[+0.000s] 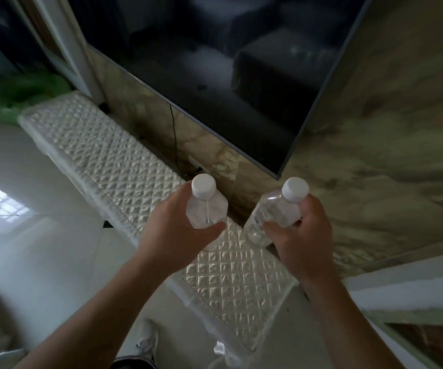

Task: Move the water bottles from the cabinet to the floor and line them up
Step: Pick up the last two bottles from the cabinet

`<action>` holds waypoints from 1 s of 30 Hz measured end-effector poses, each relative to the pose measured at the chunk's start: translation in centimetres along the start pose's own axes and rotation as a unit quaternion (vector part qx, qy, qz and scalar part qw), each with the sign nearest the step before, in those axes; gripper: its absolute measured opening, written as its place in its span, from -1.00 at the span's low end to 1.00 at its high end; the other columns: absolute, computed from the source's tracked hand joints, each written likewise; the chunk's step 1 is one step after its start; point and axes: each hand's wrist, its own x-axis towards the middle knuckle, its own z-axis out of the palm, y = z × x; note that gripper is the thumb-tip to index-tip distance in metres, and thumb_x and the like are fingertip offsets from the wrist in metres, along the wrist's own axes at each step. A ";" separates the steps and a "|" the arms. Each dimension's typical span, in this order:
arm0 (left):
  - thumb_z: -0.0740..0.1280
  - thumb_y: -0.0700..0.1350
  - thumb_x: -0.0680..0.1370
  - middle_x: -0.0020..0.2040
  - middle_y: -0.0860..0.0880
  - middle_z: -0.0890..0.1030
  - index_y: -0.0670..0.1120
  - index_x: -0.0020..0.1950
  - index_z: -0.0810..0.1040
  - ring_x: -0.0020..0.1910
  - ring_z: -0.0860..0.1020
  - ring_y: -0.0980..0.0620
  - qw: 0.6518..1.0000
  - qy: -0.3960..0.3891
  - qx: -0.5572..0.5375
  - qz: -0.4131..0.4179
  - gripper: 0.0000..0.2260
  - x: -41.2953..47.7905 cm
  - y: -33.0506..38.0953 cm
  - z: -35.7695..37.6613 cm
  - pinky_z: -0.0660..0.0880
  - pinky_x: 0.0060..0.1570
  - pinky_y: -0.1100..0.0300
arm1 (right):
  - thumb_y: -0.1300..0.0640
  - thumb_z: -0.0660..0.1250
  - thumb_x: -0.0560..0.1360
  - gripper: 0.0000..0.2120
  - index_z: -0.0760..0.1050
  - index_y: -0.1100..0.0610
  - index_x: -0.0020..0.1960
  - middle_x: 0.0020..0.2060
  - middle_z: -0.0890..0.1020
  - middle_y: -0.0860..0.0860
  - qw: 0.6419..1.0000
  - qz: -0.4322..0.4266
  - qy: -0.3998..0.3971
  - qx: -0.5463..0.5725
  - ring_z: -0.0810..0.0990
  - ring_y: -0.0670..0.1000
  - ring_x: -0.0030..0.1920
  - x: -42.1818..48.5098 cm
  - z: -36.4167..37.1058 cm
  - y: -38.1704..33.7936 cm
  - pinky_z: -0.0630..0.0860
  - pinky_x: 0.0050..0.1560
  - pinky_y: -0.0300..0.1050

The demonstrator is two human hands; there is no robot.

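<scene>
I hold two clear water bottles with white caps above a long low cabinet (124, 166) whose top is quilted in white diamonds. My left hand (172, 230) grips the left bottle (205, 209) around its body, cap up. My right hand (303, 235) grips the right bottle (273, 217), which tilts with its cap toward the upper right. Both bottles are off the cabinet top, side by side and apart. No other bottle shows on the cabinet.
A large dark television (215, 75) hangs on the marbled wall (388, 155) right behind the cabinet, with a cable running down. Something green (20, 91) lies at the cabinet's far end. Pale glossy floor (42, 209) spreads to the left.
</scene>
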 end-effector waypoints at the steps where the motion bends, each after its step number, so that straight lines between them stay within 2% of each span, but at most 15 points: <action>1: 0.55 0.18 0.29 0.04 0.22 0.58 0.18 0.26 0.43 0.00 0.56 0.17 1.000 0.003 -0.001 0.003 -0.40 0.0 0.3 -1.0 0.58 -0.02 0.03 | -0.05 0.43 0.23 -0.42 0.44 -0.06 0.24 0.03 0.54 -0.14 1.000 -0.006 -0.002 0.000 0.55 -0.15 -0.02 -0.2 -0.1 -1.0 0.57 -0.03 -0.02; 8: 0.56 0.20 0.26 0.00 0.24 0.57 0.20 0.24 0.44 -0.01 0.56 0.22 0.999 0.029 -0.018 -0.003 -0.40 0.7 -0.2 -7.9 0.58 -0.03 0.08 | 0.05 0.48 0.32 -0.50 0.42 -0.16 0.20 -0.02 0.59 -0.19 0.999 -0.044 -0.015 -0.005 0.58 -0.18 -0.03 -1.9 1.7 -7.5 0.59 -0.04 -0.05; 11: 0.57 0.19 0.27 -0.02 0.26 0.56 0.21 0.22 0.44 -0.02 0.55 0.24 0.999 0.041 -0.029 0.000 -0.42 0.9 -1.3 -11.0 0.54 -0.08 0.18 | 0.05 0.49 0.34 -0.53 0.40 -0.22 0.16 -0.04 0.58 -0.22 0.998 -0.061 -0.016 -0.008 0.57 -0.20 -0.04 -2.4 3.7 -10.1 0.53 -0.08 -0.17; 15: 0.57 0.16 0.29 -0.05 0.30 0.53 0.23 0.22 0.42 -0.05 0.51 0.30 0.997 0.069 -0.036 0.010 -0.43 1.2 -3.3 -15.5 0.41 -0.19 0.32 | 0.07 0.50 0.34 -0.49 0.39 -0.14 0.22 -0.01 0.57 -0.20 0.997 -0.081 -0.012 -0.011 0.56 -0.17 -0.01 -2.9 7.3 -13.4 0.55 -0.04 -0.11; 19: 0.56 0.17 0.27 -0.02 0.24 0.55 0.18 0.20 0.43 -0.03 0.54 0.21 0.996 0.084 -0.037 0.009 -0.44 1.5 -6.5 -20.0 0.52 -0.12 0.17 | 0.00 0.48 0.36 -0.51 0.39 -0.15 0.22 0.00 0.59 -0.16 0.994 -0.107 -0.004 -0.007 0.59 -0.13 0.01 -3.5 11.6 -16.3 0.58 -0.01 -0.02; 22: 0.56 0.17 0.26 -0.05 0.20 0.57 0.19 0.11 0.44 -0.04 0.56 0.17 0.995 0.095 -0.042 0.006 -0.50 1.6 -9.2 -23.4 0.56 -0.09 0.06 | 0.03 0.49 0.37 -0.54 0.39 -0.16 0.18 -0.03 0.60 -0.15 0.993 -0.114 -0.010 -0.002 0.59 -0.12 -0.02 -3.9 14.9 -18.8 0.59 -0.02 -0.01; 26: 0.52 0.21 0.23 -0.02 0.19 0.59 0.21 0.16 0.44 -0.02 0.58 0.15 0.992 0.111 -0.054 -0.001 -0.45 1.7 -13.3 -28.0 0.59 -0.05 -0.03 | -0.07 0.43 0.28 -0.54 0.41 -0.13 0.16 -0.07 0.61 -0.12 0.993 -0.111 -0.032 0.001 0.60 -0.08 -0.06 -4.5 19.6 -21.7 0.57 -0.06 -0.03; 30: 0.50 0.20 0.21 -0.04 0.18 0.60 0.21 0.15 0.45 -0.04 0.58 0.16 0.989 0.139 -0.057 -0.011 -0.46 1.4 -17.0 -32.3 0.58 -0.06 -0.04 | -0.05 0.38 0.25 -0.51 0.44 -0.05 0.17 -0.09 0.60 -0.13 0.991 -0.119 -0.057 0.005 0.58 -0.11 -0.09 -4.9 24.2 -24.3 0.48 -0.14 -0.15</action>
